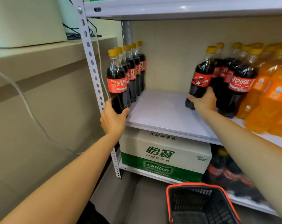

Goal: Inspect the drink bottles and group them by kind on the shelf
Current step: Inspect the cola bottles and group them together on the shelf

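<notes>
Grouping colas. Your left hand (114, 118) grips left cola (116, 81) at shelf (161, 113) left end; right hand (203, 101) grips right cola (200, 75) mid-shelf. Next, probably: close gap.

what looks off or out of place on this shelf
The cola is split: one cola row by the left post, another cola cluster beside the orange soda bottles, with bare shelf between. Nothing looks spilled or damaged.

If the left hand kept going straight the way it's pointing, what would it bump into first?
The left hand grips the front cola bottle. Pushed straight on, it would probably meet the row of cola bottles right behind, though depth is hard to judge.
</notes>
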`<action>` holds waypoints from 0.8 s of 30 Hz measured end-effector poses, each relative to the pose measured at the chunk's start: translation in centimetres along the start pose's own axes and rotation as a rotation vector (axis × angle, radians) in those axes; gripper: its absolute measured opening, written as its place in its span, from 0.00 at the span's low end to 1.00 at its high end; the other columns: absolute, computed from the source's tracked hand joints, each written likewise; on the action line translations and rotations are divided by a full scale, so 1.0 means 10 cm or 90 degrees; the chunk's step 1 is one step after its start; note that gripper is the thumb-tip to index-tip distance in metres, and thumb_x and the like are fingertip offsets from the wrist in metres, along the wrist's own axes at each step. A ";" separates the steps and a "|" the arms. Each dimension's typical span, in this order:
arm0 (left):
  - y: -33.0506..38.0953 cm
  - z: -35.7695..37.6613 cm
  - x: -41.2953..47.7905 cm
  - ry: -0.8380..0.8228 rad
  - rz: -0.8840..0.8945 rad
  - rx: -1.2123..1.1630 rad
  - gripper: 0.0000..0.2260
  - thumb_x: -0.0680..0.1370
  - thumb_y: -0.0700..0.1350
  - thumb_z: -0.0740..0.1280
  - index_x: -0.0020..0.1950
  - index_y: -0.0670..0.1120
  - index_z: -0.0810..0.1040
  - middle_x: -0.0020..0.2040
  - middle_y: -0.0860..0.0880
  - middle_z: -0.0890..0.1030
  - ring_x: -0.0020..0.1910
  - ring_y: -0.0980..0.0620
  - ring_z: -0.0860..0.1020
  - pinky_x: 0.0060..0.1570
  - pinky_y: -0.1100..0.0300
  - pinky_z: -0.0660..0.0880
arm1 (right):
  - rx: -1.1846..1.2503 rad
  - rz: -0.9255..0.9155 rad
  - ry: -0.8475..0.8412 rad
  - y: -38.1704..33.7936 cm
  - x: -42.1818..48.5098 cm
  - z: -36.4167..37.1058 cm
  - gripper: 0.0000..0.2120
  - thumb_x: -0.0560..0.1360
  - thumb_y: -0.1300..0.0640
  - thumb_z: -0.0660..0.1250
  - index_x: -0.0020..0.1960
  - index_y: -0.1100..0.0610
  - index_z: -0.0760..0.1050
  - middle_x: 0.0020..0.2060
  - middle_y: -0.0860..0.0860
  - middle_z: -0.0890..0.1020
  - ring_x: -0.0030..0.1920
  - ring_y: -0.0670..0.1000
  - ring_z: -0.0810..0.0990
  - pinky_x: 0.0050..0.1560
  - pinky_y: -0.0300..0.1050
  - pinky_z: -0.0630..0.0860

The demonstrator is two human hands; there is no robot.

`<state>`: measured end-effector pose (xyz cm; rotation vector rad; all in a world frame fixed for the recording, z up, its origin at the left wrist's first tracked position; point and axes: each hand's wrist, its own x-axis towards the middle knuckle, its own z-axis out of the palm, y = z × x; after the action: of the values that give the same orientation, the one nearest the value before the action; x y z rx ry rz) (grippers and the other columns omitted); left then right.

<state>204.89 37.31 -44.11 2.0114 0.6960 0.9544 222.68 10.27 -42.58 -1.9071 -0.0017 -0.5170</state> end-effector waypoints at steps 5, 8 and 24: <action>0.11 0.12 -0.16 -0.093 0.092 -0.048 0.31 0.72 0.50 0.79 0.72 0.49 0.72 0.63 0.48 0.82 0.61 0.47 0.80 0.61 0.49 0.77 | 0.063 -0.038 -0.142 0.06 -0.03 0.00 0.26 0.70 0.57 0.80 0.64 0.59 0.75 0.55 0.53 0.81 0.56 0.54 0.80 0.60 0.54 0.78; 0.26 0.38 -0.09 -0.145 0.111 -0.037 0.32 0.72 0.48 0.79 0.73 0.48 0.71 0.64 0.47 0.81 0.63 0.46 0.79 0.63 0.45 0.77 | 0.089 -0.050 -0.162 0.11 0.00 0.02 0.26 0.70 0.57 0.80 0.64 0.57 0.74 0.55 0.52 0.81 0.57 0.55 0.81 0.59 0.54 0.79; 0.61 1.87 0.94 -0.199 0.043 -0.035 0.30 0.78 0.44 0.74 0.77 0.43 0.65 0.70 0.40 0.76 0.69 0.39 0.75 0.68 0.47 0.71 | 0.303 -0.062 -0.262 0.37 0.08 0.11 0.22 0.74 0.62 0.77 0.61 0.46 0.73 0.57 0.46 0.83 0.58 0.42 0.82 0.53 0.37 0.79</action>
<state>226.27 33.11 -43.10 2.0840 0.4282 0.6673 224.67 9.56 -45.95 -1.5155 -0.4499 -0.1579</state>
